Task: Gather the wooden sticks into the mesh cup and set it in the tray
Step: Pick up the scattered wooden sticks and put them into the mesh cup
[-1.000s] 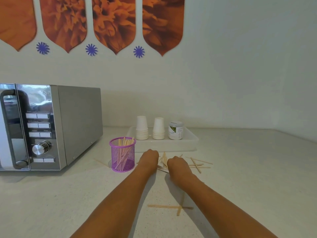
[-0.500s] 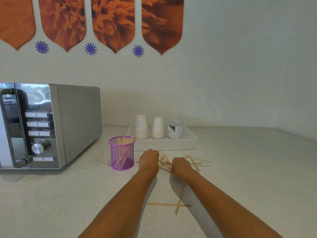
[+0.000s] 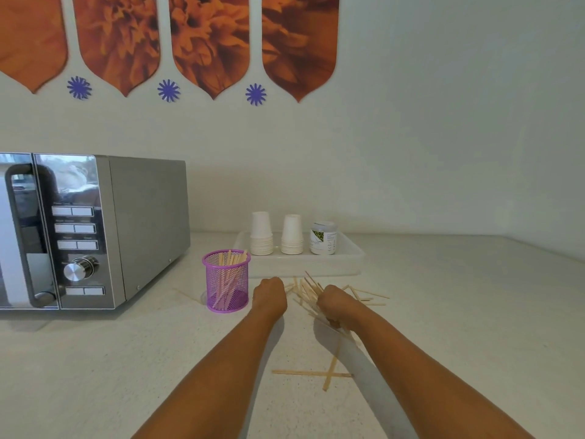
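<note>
The right hand (image 3: 335, 304) is clamping its grip on a bundle of pale wooden sticks (image 3: 306, 291); the left hand (image 3: 269, 296) is curling its grip, though I cannot tell around what. The purple mesh cup (image 3: 226, 280) is standing on the white counter (image 3: 459, 312) at its nine o'clock, the white plastic tray (image 3: 316, 266) at twelve.

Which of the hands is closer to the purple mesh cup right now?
Left. The left hand sits just right of the mesh cup; the right hand is farther right, among the wooden sticks.
</note>
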`<act>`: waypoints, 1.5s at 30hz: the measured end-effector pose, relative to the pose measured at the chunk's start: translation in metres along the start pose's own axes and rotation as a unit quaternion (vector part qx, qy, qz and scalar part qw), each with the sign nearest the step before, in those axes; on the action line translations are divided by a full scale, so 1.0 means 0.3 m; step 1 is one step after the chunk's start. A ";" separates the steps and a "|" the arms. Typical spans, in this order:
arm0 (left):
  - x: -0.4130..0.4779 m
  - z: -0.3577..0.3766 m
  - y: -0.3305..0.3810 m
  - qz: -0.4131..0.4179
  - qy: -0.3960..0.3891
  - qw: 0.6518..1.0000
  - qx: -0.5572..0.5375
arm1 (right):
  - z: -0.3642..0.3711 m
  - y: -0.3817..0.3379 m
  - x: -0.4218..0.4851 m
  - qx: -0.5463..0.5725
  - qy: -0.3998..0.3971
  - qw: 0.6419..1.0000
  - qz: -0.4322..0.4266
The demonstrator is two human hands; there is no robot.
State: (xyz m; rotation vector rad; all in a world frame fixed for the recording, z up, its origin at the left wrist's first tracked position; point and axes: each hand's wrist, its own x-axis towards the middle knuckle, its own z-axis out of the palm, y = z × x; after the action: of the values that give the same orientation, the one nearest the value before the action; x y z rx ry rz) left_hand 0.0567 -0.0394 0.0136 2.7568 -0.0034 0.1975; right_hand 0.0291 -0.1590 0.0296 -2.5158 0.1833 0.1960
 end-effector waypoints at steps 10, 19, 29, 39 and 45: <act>-0.016 -0.080 0.058 -0.152 -0.115 0.854 -0.484 | 0.050 -0.052 -0.027 0.338 -0.002 0.941 0.023; -0.029 -0.069 0.101 -0.190 -0.062 0.753 -0.627 | 0.092 -0.104 -0.053 0.290 0.040 0.956 0.022; -0.015 -0.065 0.093 -0.158 -0.036 0.752 -0.640 | 0.109 -0.131 -0.046 0.310 0.044 0.949 -0.030; -0.022 -0.085 0.099 -0.151 0.042 0.768 -0.621 | 0.114 -0.145 -0.039 0.363 0.027 0.930 -0.057; -0.025 -0.106 0.096 -0.118 0.113 0.740 -0.653 | 0.114 -0.126 -0.053 0.390 -0.001 0.920 -0.047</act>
State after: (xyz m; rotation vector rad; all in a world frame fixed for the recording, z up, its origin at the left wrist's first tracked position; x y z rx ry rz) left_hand 0.0440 -0.0545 0.0525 1.2805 0.1943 0.3017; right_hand 0.0167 -0.1071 0.0262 -1.7211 0.1080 0.0627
